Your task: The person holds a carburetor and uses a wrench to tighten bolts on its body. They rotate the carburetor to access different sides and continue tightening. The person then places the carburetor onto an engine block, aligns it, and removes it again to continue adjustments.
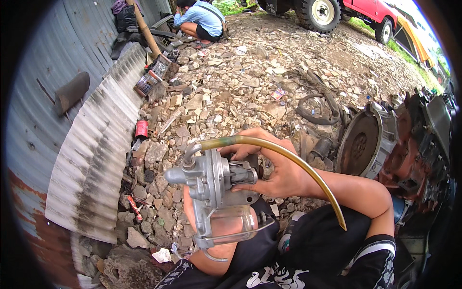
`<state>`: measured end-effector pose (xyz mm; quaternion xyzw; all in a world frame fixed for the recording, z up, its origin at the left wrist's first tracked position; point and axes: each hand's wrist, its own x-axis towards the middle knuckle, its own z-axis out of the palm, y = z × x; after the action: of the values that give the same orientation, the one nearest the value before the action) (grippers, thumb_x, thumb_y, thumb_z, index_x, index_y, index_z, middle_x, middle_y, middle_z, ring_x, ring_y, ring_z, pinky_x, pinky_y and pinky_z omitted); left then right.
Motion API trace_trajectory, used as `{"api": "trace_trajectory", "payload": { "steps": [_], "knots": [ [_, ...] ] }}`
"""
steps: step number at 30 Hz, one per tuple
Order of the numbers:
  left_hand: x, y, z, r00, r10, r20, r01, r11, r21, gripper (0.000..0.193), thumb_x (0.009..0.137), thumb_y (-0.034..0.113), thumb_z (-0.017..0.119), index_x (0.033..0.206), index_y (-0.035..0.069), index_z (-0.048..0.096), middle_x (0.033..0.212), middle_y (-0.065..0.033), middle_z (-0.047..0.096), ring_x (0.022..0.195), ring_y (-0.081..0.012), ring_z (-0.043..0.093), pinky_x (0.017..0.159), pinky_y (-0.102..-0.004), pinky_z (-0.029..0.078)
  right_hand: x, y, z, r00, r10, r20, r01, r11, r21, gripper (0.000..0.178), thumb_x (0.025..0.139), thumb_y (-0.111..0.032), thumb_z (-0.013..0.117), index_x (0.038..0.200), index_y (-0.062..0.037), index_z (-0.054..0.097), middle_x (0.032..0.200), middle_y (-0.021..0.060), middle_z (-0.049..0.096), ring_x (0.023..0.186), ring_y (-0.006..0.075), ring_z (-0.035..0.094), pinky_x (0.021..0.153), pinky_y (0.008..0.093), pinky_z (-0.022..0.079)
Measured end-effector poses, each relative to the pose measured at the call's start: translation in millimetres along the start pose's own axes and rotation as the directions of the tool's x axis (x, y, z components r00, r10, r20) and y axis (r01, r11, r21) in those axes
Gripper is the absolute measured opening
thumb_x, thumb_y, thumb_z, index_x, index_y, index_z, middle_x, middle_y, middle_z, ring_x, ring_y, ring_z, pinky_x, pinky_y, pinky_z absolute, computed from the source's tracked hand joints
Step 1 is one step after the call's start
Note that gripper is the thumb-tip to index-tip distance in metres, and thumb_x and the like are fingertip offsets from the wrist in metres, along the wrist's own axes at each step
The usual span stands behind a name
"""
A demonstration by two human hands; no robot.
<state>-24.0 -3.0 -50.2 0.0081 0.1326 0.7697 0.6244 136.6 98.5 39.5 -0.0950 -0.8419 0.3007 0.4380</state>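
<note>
**Metal pump point(207, 179) held up in two hands over stony ground point(226, 91)**

Broken stone and rubble spread across most of the view. Along the left runs a corrugated metal wall point(53, 62), rusty toward its foot, with a paler, stained corrugated sheet point(91, 164) leaning against it. A red vehicle point(368, 7) stands at the top right. Near the top, well away, a person in a light blue top point(204, 20) crouches beside the wall. At the right lie rust-brown machine parts point(402, 161) and, next to them, a round metal housing point(360, 144). A dark loop point(317, 120) rests on the stones beyond.

Nearest the camera, both hands meet at the grey pump, which is in the air above the wearer's dark-clothed legs. The right hand point(281, 168) is clamped on its right end, thumb below and fingers above. The left hand point(189, 212) is behind it, mostly hidden; how tightly its fingers close cannot be told.

An amber hose point(321, 184) arcs from the pump's top fitting over the right hand. A clear bowl point(245, 221) hangs underneath, a wire bail point(240, 236) around it. Beside the sheet sits a small red can point(141, 129).
</note>
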Motion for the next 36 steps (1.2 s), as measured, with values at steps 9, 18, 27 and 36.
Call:
{"api": "trace_trajectory", "payload": {
  "steps": [9, 18, 27, 36],
  "knots": [
    [-14, 2, 26, 0.990, -0.012, 0.139, 0.016, 0.999, -0.029, 0.060, 0.102, 0.041, 0.054, 0.149, 0.006, 0.044, 0.149, -0.0190, 0.049, 0.137, -0.0344, 0.048, 0.110, -0.0508, 0.046, -2, 7, 5, 0.998, -0.070, -0.005, 0.070, 0.995, -0.067, 0.050, 0.070, -0.021, 0.091, 0.110, -0.0092, 0.063, 0.130, 0.0065, 0.067, 0.118, 0.0301, 0.060, 0.095, 0.0418, 0.054],
    [-11, 9, 22, 0.991, -0.039, 0.125, 0.044, 0.998, -0.040, 0.061, 0.100, 0.037, 0.057, 0.151, 0.007, 0.041, 0.153, -0.0182, 0.042, 0.141, -0.0348, 0.039, 0.112, -0.0524, 0.043, 5, -2, 4, 0.998, -0.061, -0.005, 0.059, 0.984, -0.169, 0.052, 0.068, -0.025, 0.094, 0.104, -0.0068, 0.062, 0.123, 0.0142, 0.071, 0.116, 0.0309, 0.063, 0.095, 0.0411, 0.054],
    [-11, 9, 20, 0.992, -0.024, 0.125, 0.029, 0.999, -0.040, 0.065, 0.098, 0.034, 0.060, 0.153, 0.009, 0.038, 0.157, -0.0174, 0.035, 0.145, -0.0352, 0.029, 0.114, -0.0541, 0.040, 2, -13, 4, 0.992, 0.012, -0.129, -0.046, 0.963, -0.266, 0.058, 0.059, -0.028, 0.095, 0.111, -0.0137, 0.074, 0.106, 0.0012, 0.073, 0.106, 0.0234, 0.067, 0.084, 0.0358, 0.059],
    [-7, 19, 24, 0.988, 0.012, 0.151, -0.007, 0.999, -0.038, 0.069, 0.096, 0.030, 0.063, 0.155, 0.011, 0.035, 0.160, -0.0167, 0.028, 0.148, -0.0355, 0.020, 0.115, -0.0557, 0.038, 1, -17, 7, 0.986, 0.022, -0.163, -0.058, 0.975, -0.215, 0.057, 0.057, -0.029, 0.095, 0.108, -0.0148, 0.075, 0.104, 0.0041, 0.071, 0.101, 0.0233, 0.069, 0.081, 0.0359, 0.058]
  ]
}}
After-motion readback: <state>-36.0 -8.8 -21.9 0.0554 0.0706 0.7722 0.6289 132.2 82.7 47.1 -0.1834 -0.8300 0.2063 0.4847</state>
